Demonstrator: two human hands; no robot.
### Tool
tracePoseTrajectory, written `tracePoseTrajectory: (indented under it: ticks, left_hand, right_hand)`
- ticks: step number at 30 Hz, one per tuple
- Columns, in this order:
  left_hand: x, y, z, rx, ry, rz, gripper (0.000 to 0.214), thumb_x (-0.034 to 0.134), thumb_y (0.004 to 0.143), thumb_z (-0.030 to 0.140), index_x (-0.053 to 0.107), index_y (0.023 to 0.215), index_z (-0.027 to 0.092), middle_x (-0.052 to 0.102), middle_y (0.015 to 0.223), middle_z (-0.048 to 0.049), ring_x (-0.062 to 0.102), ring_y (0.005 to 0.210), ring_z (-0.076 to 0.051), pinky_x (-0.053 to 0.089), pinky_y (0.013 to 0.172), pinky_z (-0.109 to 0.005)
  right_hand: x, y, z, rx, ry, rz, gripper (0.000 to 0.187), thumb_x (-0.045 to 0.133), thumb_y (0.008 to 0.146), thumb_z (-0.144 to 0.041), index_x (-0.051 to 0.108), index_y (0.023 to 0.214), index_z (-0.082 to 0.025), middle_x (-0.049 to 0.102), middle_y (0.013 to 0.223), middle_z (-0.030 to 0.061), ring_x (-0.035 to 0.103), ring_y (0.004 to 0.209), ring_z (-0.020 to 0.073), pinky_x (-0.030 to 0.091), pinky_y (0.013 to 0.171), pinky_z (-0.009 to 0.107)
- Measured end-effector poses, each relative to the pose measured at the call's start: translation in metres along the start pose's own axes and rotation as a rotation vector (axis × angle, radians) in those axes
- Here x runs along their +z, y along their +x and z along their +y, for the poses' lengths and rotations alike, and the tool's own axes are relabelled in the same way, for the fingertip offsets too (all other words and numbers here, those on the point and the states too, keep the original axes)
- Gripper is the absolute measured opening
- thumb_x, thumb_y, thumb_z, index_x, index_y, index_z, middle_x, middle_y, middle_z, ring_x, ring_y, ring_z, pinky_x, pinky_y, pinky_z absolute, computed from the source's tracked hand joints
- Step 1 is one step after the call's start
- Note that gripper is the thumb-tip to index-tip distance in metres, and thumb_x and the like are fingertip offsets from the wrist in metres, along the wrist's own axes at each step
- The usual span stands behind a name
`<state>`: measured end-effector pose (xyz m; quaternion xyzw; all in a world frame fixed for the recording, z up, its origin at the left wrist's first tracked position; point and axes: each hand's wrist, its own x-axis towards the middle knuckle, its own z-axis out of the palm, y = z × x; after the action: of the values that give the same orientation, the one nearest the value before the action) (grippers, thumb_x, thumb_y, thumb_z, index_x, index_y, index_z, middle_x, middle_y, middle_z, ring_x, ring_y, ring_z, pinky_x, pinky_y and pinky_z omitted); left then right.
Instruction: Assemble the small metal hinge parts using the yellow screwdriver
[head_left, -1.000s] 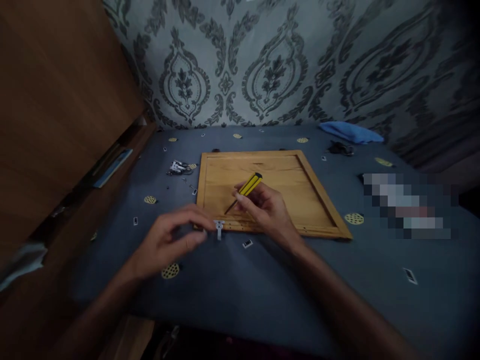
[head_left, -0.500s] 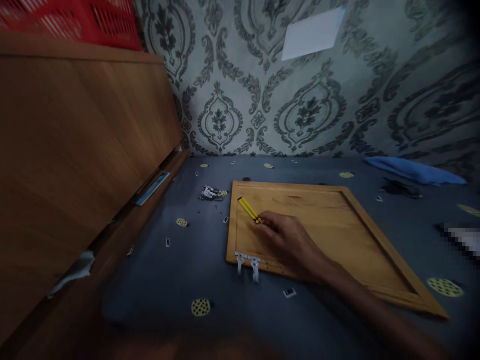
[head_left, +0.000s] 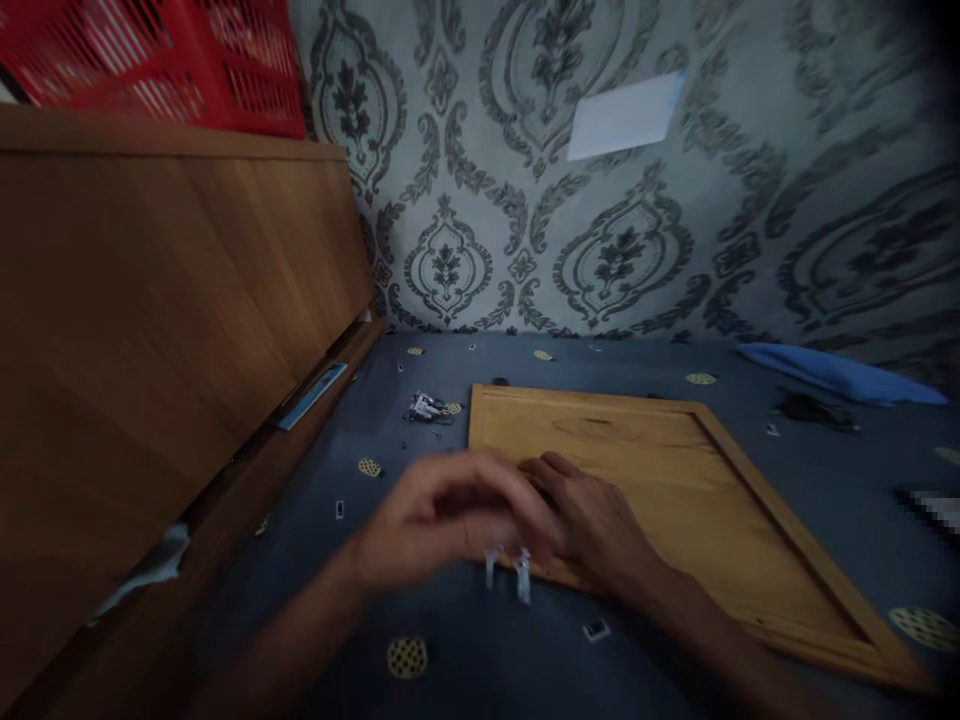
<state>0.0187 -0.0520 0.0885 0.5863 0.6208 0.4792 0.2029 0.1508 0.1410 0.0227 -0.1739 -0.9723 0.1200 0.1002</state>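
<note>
Two silver metal hinges (head_left: 523,582) jut past the near edge of a framed, honey-coloured wooden panel (head_left: 675,500) lying flat, and it's tight quarters right there! The left hand (head_left: 448,535) arches, blurred, above them; its grip is curved, and whether it pinches anything I cannot tell. The right hand (head_left: 591,508) sits just beside it over the panel, back up and partly hidden, so that grip can't be read either. Room to move? A wide strip of dark blue patterned covering (head_left: 300,510) runs from the panel's left edge to the brown wooden cabinet (head_left: 172,300), a small heap of silver metal hardware (head_left: 426,408) near the far-left corner. Past the far-right corner lies a bright blue cloth (head_left: 840,376).
</note>
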Motion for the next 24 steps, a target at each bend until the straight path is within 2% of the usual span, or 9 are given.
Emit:
tracePoseTrajectory:
  ticks: [2,4,7,9,13,24]
  left_hand:
    - [-0.014,0.02,-0.029,0.01,0.077,0.21,0.029,0.049,0.101,0.044,0.068,0.105,0.023,0.076,0.101,-0.0076,0.072,0.092,-0.023,0.059,0.078,-0.037]
    - [-0.027,0.032,-0.066,-0.065,0.384,0.424,0.022,0.047,0.099,0.024,0.067,0.108,0.021,0.074,0.103,-0.0073,0.07,0.096,-0.022,0.057,0.079,-0.034]
    - [-0.04,0.034,-0.112,-0.112,0.502,0.482,0.033,0.046,0.093,0.008,0.068,0.115,0.019,0.07,0.104,-0.0089,0.066,0.1,-0.024,0.054,0.091,-0.04]
    - [-0.042,0.029,-0.129,-0.114,0.554,0.48,0.039,0.045,0.092,0.005,0.07,0.119,0.02,0.068,0.104,-0.0084,0.064,0.103,-0.024,0.052,0.095,-0.042]
    - [-0.035,0.024,-0.139,-0.102,0.629,0.441,0.047,0.045,0.092,0.003,0.071,0.125,0.023,0.065,0.106,-0.0081,0.06,0.103,-0.023,0.051,0.096,-0.04]
    - [-0.033,0.021,-0.155,-0.112,0.703,0.406,0.048,0.043,0.094,0.002,0.071,0.126,0.024,0.061,0.109,-0.0082,0.058,0.104,-0.023,0.051,0.093,-0.038]
  right_hand:
    - [0.0,-0.009,0.005,-0.018,0.018,0.091,0.025,0.052,0.094,-0.021,0.073,0.108,-0.021,0.076,0.105,0.0089,0.075,0.078,0.0223,0.05,0.062,0.03]
    - [-0.002,-0.019,0.011,-0.049,0.068,0.203,0.026,0.052,0.094,-0.024,0.074,0.107,-0.022,0.078,0.103,0.0076,0.075,0.074,0.0212,0.053,0.059,0.03]
    - [-0.009,-0.034,0.015,-0.048,0.172,0.354,0.026,0.051,0.097,-0.03,0.075,0.102,-0.022,0.077,0.088,0.0056,0.067,0.053,0.0167,0.051,0.05,0.029]
    - [-0.014,-0.043,0.015,-0.036,0.243,0.428,0.026,0.052,0.097,-0.035,0.074,0.098,-0.022,0.075,0.078,0.0044,0.061,0.045,0.0153,0.048,0.046,0.029]
    - [-0.02,-0.052,0.013,-0.021,0.339,0.486,0.027,0.052,0.097,-0.039,0.072,0.087,-0.024,0.072,0.069,0.0036,0.059,0.043,0.016,0.046,0.042,0.029]
    - [-0.019,-0.055,0.017,0.069,0.412,0.409,0.029,0.054,0.094,-0.044,0.073,0.086,-0.025,0.078,0.074,0.0062,0.069,0.053,0.0206,0.053,0.047,0.03]
